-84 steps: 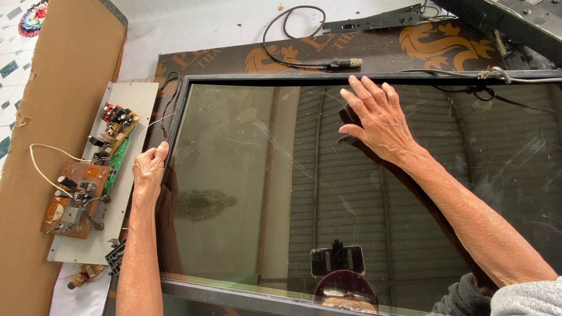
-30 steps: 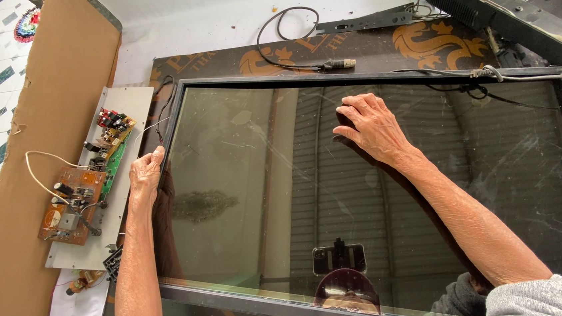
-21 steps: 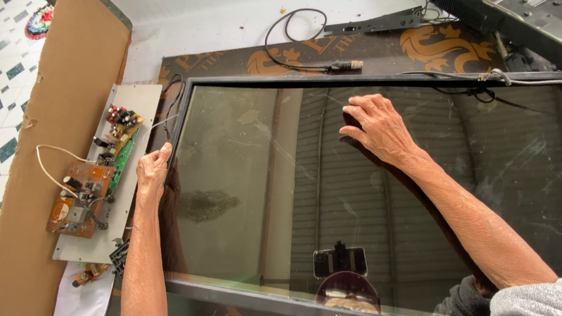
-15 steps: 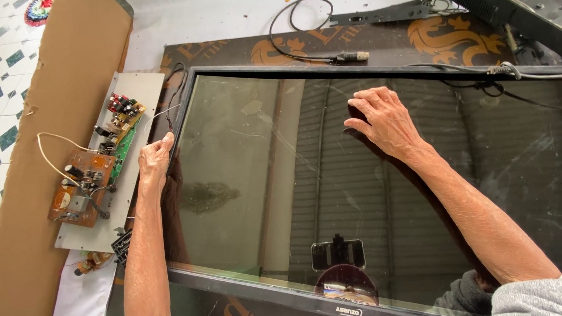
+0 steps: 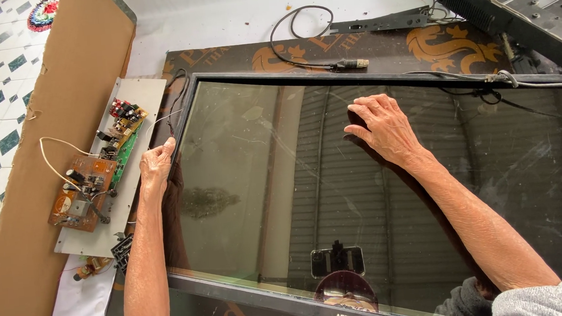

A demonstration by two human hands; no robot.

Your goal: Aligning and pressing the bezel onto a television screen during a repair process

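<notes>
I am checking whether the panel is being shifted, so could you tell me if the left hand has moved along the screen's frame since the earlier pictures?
No. The left hand grips the same spot on the left edge of the screen frame, level with the green circuit board as before.

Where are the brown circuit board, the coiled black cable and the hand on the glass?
brown circuit board [image 5: 83,193], head view, middle of the board.
coiled black cable [image 5: 305,36], head view, on the loop's wire.
right hand [image 5: 385,128], head view, back of the hand, lying flat on the screen glass [image 5: 243,181].
</notes>
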